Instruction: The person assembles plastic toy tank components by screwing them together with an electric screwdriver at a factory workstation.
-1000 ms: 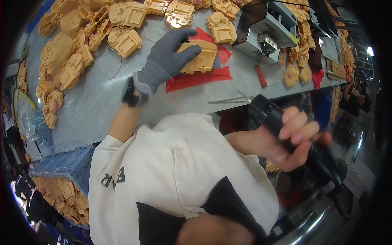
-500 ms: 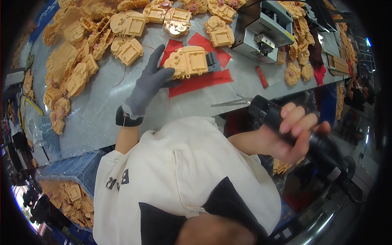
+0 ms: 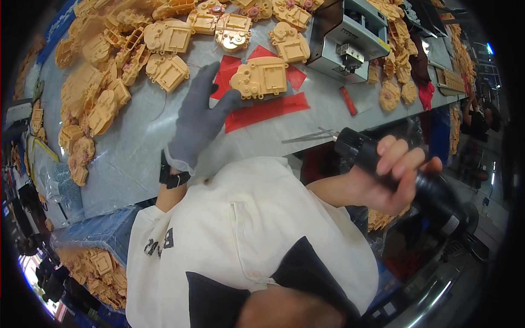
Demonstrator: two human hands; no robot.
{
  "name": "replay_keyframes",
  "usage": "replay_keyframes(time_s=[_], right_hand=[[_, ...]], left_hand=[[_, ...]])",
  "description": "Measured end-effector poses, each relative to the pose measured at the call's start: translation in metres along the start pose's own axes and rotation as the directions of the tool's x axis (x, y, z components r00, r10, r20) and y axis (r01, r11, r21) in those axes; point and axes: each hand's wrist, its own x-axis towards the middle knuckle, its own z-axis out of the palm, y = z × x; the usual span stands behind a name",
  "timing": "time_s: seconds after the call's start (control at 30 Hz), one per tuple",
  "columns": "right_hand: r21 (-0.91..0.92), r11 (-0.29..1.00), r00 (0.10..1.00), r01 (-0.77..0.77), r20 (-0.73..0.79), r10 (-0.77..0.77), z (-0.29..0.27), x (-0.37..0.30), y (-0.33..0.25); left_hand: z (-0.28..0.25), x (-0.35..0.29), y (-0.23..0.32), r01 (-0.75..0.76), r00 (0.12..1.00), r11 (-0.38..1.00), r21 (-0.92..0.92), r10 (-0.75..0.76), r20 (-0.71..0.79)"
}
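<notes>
My left hand [image 3: 199,120], in a grey glove, is open just left of a yellow plastic gear housing [image 3: 261,77]. Its thumb is close to the housing's lower left corner; whether it touches I cannot tell. The housing lies among red tape strips [image 3: 268,112] on the grey table, its recessed square side facing up. In my bare right hand [image 3: 396,175] is a black electric screwdriver [image 3: 358,147], tilted with its bit pointing left, at the table's front edge. A pair of metal tweezers [image 3: 306,138] lies by the bit.
Heaped yellow housings [image 3: 90,82] cover the table's left and back. A grey and black machine [image 3: 350,46] stands at the back right, with a small red tube-shaped object [image 3: 348,101] before it. A blue crate [image 3: 112,227] of similar parts sits at lower left.
The housing has shifted right and now covers the dark block that showed at its right end. My left hand's fingers have come away from it. My right hand has barely moved.
</notes>
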Motion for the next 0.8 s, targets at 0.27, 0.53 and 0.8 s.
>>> replay_keyframes(time_s=[0.27, 0.53, 0.8], right_hand=[[-0.082, 0.996, 0.999, 0.04, 0.028, -0.038, 0.008, 0.005, -0.001], [-0.215, 0.977, 0.999, -0.002, 0.039, 0.011, -0.015, 0.01, -0.002], [-0.296, 0.955, 0.969, 0.015, -0.233, -0.088, -0.025, 0.015, 0.004]], left_hand=[[0.035, 0.052, 0.023, -0.484, 0.873, 0.593, 0.644, 0.379, 0.308], [0.027, 0.054, 0.013, -0.461, 0.886, 0.607, 0.648, 0.279, 0.369], [0.018, 0.06, -0.011, -0.588, 0.808, 0.673, 0.449, 0.512, 0.291]])
